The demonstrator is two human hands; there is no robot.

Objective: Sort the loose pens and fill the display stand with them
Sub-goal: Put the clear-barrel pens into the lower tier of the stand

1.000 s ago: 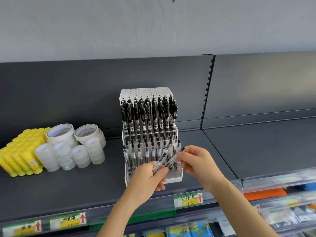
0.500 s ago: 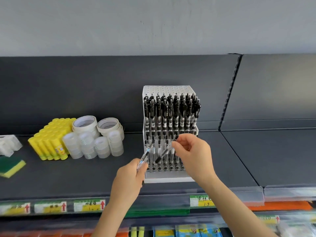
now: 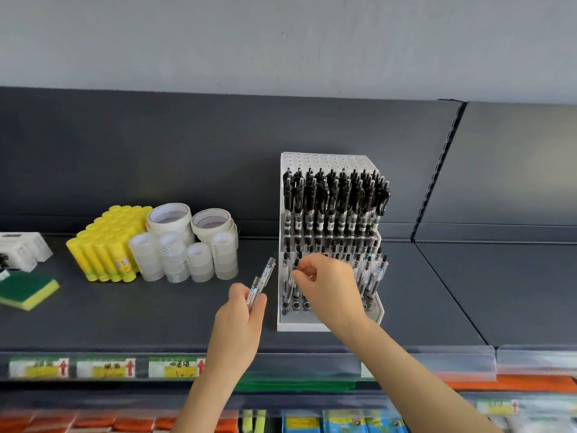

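A white tiered display stand (image 3: 324, 325) sits on the dark shelf, its upper tier packed with black-capped pens (image 3: 335, 203) and its lower tier holding several clear pens. My left hand (image 3: 239, 323) grips a small bunch of clear pens (image 3: 260, 282), tips pointing up and right, just left of the stand. In front of the stand's lower left rows, my right hand (image 3: 329, 290) pinches one pen (image 3: 293, 281) by its top end; the pen hangs down into those rows.
Rolls of clear and white tape (image 3: 190, 242) and a block of yellow glue sticks (image 3: 107, 245) stand to the left. A green-yellow sponge (image 3: 26, 290) and white boxes (image 3: 22, 250) lie at the far left. Price labels (image 3: 106, 367) line the shelf's front edge.
My right hand took one pen from the bunch and carried it to the stand's lower left rows. My left hand stayed beside the stand with the remaining pens. The camera view shifted left.
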